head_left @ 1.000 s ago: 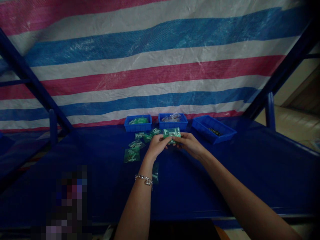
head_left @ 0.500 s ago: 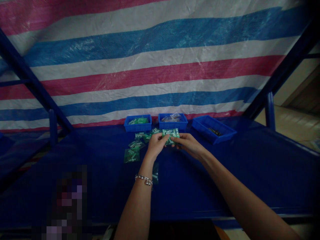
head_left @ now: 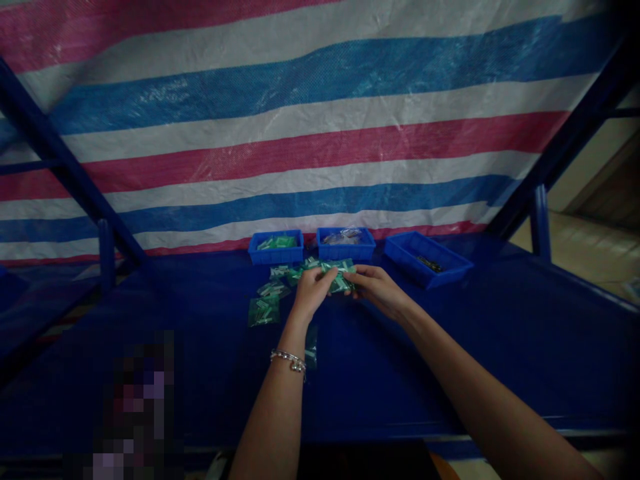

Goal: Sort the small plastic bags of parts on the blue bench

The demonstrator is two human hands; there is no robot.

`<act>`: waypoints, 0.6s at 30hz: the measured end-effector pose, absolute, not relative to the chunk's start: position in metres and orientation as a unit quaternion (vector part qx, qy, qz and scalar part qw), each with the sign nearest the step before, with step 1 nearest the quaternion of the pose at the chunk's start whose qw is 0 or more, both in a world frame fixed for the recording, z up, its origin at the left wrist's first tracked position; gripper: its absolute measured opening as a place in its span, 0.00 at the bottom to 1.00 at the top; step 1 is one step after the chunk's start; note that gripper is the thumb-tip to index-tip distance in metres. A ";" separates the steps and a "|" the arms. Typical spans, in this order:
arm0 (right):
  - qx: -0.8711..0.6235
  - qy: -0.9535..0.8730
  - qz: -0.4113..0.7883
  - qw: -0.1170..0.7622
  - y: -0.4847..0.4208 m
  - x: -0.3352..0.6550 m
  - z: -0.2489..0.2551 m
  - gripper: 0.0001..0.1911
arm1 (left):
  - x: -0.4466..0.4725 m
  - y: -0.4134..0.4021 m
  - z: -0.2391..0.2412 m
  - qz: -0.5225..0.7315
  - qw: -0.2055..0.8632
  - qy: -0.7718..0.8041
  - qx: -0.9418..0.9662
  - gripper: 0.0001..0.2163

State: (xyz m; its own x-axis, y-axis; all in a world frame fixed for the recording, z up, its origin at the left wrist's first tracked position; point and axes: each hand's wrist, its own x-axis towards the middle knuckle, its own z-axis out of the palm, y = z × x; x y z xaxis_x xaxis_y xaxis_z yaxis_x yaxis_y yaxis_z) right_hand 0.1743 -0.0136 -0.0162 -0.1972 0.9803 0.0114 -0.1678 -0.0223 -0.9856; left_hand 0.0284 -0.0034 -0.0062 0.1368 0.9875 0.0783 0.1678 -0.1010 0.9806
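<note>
Loose clear packets [head_left: 263, 312] with green-and-white contents lie scattered at the left of a dark blue worktop [head_left: 400, 373]; the contents are too small to identify. Behind them, a blue plastic tray [head_left: 275, 256] holds similar green packets.

The left hand [head_left: 313, 292] is narrowly closed, its fingers pinching the left end of a green-and-white packet [head_left: 340, 277]. This packet is held just above the worktop, near the front of the trays and just beside the loose packets. The left forearm rises from the near edge, with a silver chain bracelet [head_left: 289, 361] at the wrist. Another clear packet [head_left: 311, 348] lies just beside that wrist.

A second blue tray [head_left: 345, 253] stands behind the hands and holds clear packaging. The right hand [head_left: 377, 290] reaches in from the lower right, palm down, its fingers narrowly closed on the packet's right end. A third blue tray [head_left: 427, 260], at the right, holds a small dark item [head_left: 430, 265].

Handling assessment: a two-handed fingertip pinch, with both wrists low, gives good control of the flexible packet and keeps it clear of the neighbouring packets.
</note>
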 end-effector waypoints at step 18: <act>-0.421 -0.506 0.569 0.493 -0.013 0.175 -0.017 0.13 | 0.026 0.005 -0.015 0.489 0.432 0.471 0.594 0.15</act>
